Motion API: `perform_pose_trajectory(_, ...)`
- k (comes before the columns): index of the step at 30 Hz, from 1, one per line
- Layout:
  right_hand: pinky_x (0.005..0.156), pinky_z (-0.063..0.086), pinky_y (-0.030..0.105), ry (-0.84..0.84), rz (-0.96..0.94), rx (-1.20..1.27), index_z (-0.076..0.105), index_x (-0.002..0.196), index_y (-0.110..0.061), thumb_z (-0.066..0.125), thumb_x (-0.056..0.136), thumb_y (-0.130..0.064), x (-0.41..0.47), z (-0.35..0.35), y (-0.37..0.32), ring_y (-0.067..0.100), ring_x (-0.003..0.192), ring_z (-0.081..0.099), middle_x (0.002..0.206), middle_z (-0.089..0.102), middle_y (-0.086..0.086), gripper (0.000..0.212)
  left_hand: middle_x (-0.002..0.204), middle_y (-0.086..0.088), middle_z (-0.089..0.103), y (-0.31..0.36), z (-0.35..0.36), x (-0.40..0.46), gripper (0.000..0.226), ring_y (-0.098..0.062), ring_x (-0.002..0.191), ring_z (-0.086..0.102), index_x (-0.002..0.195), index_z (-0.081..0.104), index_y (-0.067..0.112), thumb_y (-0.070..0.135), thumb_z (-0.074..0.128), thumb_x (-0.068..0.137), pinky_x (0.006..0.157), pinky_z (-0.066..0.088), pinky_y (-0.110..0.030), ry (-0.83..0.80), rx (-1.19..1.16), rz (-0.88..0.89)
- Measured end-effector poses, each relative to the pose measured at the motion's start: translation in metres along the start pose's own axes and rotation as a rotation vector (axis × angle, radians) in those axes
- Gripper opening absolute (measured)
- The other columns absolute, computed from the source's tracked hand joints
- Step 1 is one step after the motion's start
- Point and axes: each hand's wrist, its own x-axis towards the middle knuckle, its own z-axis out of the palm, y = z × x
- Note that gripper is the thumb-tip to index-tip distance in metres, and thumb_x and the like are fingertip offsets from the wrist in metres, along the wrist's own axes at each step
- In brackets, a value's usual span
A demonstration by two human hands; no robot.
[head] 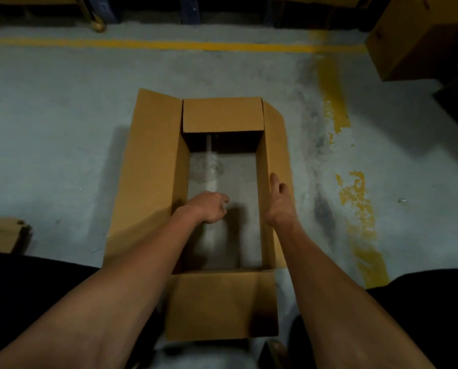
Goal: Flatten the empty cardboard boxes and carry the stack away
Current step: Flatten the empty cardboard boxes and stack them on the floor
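An open brown cardboard box (153, 169) stands on the concrete floor in front of me, with all its top flaps folded outward. Its inside looks grey, and a pale tape strip (211, 171) runs lengthwise along the bottom. My left hand (209, 209) reaches down inside the box with curled fingers, and it seems to pinch that strip; the hand is blurred. My right hand (279, 203) rests with straight fingers against the top edge of the box's right wall.
Another cardboard box (409, 41) stands at the far right. A flat piece of cardboard (1, 233) lies at the left edge. A yellow floor line (169, 45) runs across the back, with a cart wheel (98, 25) and dark racks beyond it.
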Motion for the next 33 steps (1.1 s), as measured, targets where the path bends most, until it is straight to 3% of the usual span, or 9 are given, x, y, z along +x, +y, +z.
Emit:
perform_pose_trajectory(3, 0.1, 0.058, 0.048, -0.033, 0.089, 0.022, 0.012, 0.167, -0.028, 0.065, 0.092, 0.002, 0.017, -0.004, -0.006, 0.04, 0.124, 0.061, 0.141, 0.048, 0.018, 0.097, 0.164, -0.012, 0.045, 0.002, -0.037, 0.018, 0.074, -0.035, 0.148, 0.046, 0.167, 0.026, 0.022, 0.037, 0.06, 0.103, 0.119, 0.041, -0.041, 0.066, 0.02, -0.018)
perform_pose_trajectory(6, 0.081, 0.059, 0.044, 0.031, 0.107, -0.028, 0.036, 0.139, -0.021, 0.071, 0.089, -0.014, 0.039, -0.017, -0.016, 0.04, 0.107, 0.066, 0.118, 0.056, 0.018, 0.062, 0.167, -0.016, 0.038, 0.012, -0.081, 0.03, 0.069, -0.038, 0.151, 0.041, 0.167, 0.027, 0.017, 0.033, 0.055, 0.106, 0.119, 0.039, -0.042, 0.117, 0.114, -0.002)
perform_pose_trajectory(12, 0.108, 0.051, 0.056, 0.1, 0.003, -0.034, 0.03, 0.148, -0.017, 0.085, 0.084, -0.024, 0.095, -0.032, -0.041, 0.041, 0.135, 0.047, 0.148, 0.038, 0.016, 0.085, 0.159, -0.014, 0.052, 0.022, -0.132, 0.057, 0.045, -0.035, 0.144, 0.048, 0.149, 0.06, 0.008, 0.007, 0.041, 0.108, 0.116, 0.038, -0.037, 0.07, 0.232, 0.031)
perform_pose_trajectory(15, 0.111, 0.047, 0.059, 0.15, -0.018, -0.009, 0.028, 0.154, -0.014, 0.083, 0.086, -0.015, 0.11, -0.029, -0.047, 0.039, 0.147, 0.037, 0.16, 0.03, 0.014, 0.087, 0.171, -0.015, 0.031, 0.017, -0.127, 0.076, 0.053, -0.036, 0.155, 0.033, 0.163, 0.038, 0.007, 0.012, 0.04, 0.111, 0.122, 0.03, -0.038, 0.04, 0.288, 0.024)
perform_pose_trajectory(18, 0.117, 0.041, 0.061, 0.192, -0.037, 0.029, 0.018, 0.165, -0.017, 0.076, 0.086, -0.002, 0.113, -0.015, -0.042, 0.035, 0.159, 0.024, 0.173, 0.018, 0.011, 0.098, 0.177, -0.013, -0.002, 0.004, -0.109, 0.102, 0.07, -0.044, 0.16, 0.01, 0.17, 0.009, 0.012, 0.02, 0.044, 0.111, 0.128, 0.021, -0.051, 0.053, 0.225, -0.041)
perform_pose_trajectory(21, 0.121, 0.038, 0.055, 0.23, -0.032, 0.067, 0.008, 0.17, -0.02, 0.076, 0.085, -0.004, 0.113, 0.003, -0.039, 0.03, 0.162, 0.019, 0.177, 0.013, 0.008, 0.11, 0.173, -0.011, 0.009, 0.004, -0.101, 0.113, 0.083, -0.043, 0.157, 0.015, 0.168, 0.01, 0.013, 0.024, 0.059, 0.102, 0.121, 0.032, -0.057, 0.336, 0.102, -0.051)
perform_pose_trajectory(25, 0.123, 0.038, 0.047, 0.315, -0.048, 0.208, 0.015, 0.169, -0.022, 0.068, 0.085, 0.001, 0.115, 0.014, -0.04, 0.03, 0.16, 0.026, 0.175, 0.023, 0.009, 0.102, 0.177, 0.0, -0.014, 0.018, -0.127, 0.132, 0.103, -0.032, 0.164, -0.004, 0.17, -0.003, 0.017, 0.023, 0.068, 0.096, 0.121, 0.03, -0.063, 0.583, 0.16, 0.001)
perform_pose_trajectory(30, 0.125, 0.035, 0.043, 0.374, -0.101, 0.28, 0.023, 0.169, -0.02, 0.068, 0.08, 0.011, 0.121, 0.025, -0.03, 0.035, 0.156, 0.033, 0.171, 0.032, 0.013, 0.105, 0.174, -0.003, -0.029, 0.026, -0.176, 0.172, 0.102, -0.04, 0.159, -0.024, 0.168, -0.015, 0.015, 0.026, 0.062, 0.102, 0.127, 0.0, -0.066, 0.463, 0.197, -0.083)
perform_pose_trajectory(33, 0.125, 0.036, 0.041, 0.382, -0.114, 0.296, 0.022, 0.17, -0.024, 0.069, 0.081, 0.013, 0.124, 0.028, -0.026, 0.034, 0.155, 0.036, 0.172, 0.033, 0.012, 0.107, 0.177, -0.003, -0.017, 0.016, -0.186, 0.191, 0.099, -0.044, 0.16, -0.017, 0.169, -0.009, 0.019, 0.025, 0.063, 0.101, 0.125, -0.002, -0.071, 0.379, 0.177, -0.098)
